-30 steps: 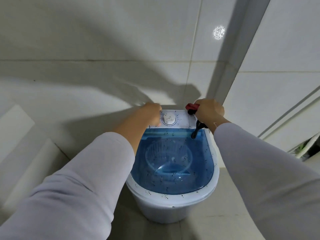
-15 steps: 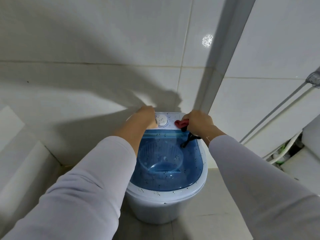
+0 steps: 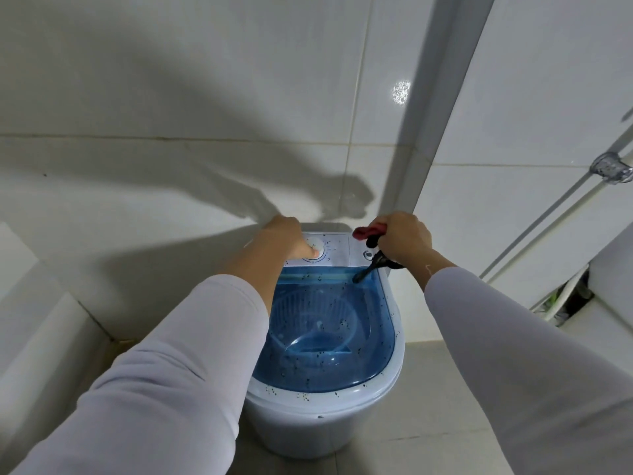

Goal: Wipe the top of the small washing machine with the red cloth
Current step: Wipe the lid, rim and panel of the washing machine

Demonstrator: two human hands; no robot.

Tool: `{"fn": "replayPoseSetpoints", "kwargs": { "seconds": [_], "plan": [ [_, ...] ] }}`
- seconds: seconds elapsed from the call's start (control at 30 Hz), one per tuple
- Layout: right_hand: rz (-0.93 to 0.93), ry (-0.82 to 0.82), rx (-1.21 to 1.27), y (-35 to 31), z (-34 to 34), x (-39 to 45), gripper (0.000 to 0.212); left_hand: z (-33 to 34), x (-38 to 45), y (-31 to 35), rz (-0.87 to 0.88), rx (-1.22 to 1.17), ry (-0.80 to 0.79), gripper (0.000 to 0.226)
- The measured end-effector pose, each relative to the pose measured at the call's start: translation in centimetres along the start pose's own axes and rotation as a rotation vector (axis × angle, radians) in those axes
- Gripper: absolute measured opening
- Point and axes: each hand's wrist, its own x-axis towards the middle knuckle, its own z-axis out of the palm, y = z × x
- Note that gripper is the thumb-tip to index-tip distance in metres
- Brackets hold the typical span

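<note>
Head cam: the washer (image 3: 325, 402) sits on the floor against the tiled wall, blue lid (image 3: 329, 323) shut and speckled with dark bits. Right hand (image 3: 404, 236) is clenched around the red cloth (image 3: 368, 231), bunched over the panel's back corner at about 1 o'clock from the lid. Left hand (image 3: 287, 236) rests on the panel at 11 o'clock, thumb touching the dial (image 3: 317, 248), gripping nothing.

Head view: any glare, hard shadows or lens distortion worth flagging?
Head view: a small glare spot on the wall tile; hard arm shadows across the wall behind the washing machine; wide-angle bending of the corner post; both sleeves loom large; focus is sharp.
</note>
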Motion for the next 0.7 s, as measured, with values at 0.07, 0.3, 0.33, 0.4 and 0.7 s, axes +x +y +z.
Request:
{"fn": "replayPoseSetpoints", "kwargs": {
  "seconds": [0.07,0.3,0.33,0.4,0.7],
  "plan": [
    [0.041,-0.011,0.030,0.3,0.3,0.7,0.041,0.0,-0.1,0.3,-0.008,0.003,-0.001,0.065],
    [0.061,-0.160,-0.022,1.0,2.5,1.8,0.030,0.0,0.2,1.1,-0.036,0.049,0.053,0.049],
    [0.062,-0.160,-0.035,1.1,2.5,1.8,0.029,-0.1,0.2,1.1,-0.040,0.050,0.056,0.049],
    [0.065,-0.164,-0.059,1.5,2.5,1.5,0.026,-0.1,0.3,1.1,-0.049,0.051,0.057,0.049],
    [0.065,-0.177,-0.098,2.9,2.4,-1.2,0.029,0.6,-0.5,0.9,-0.034,-0.049,0.055,0.088]
  ]
}}
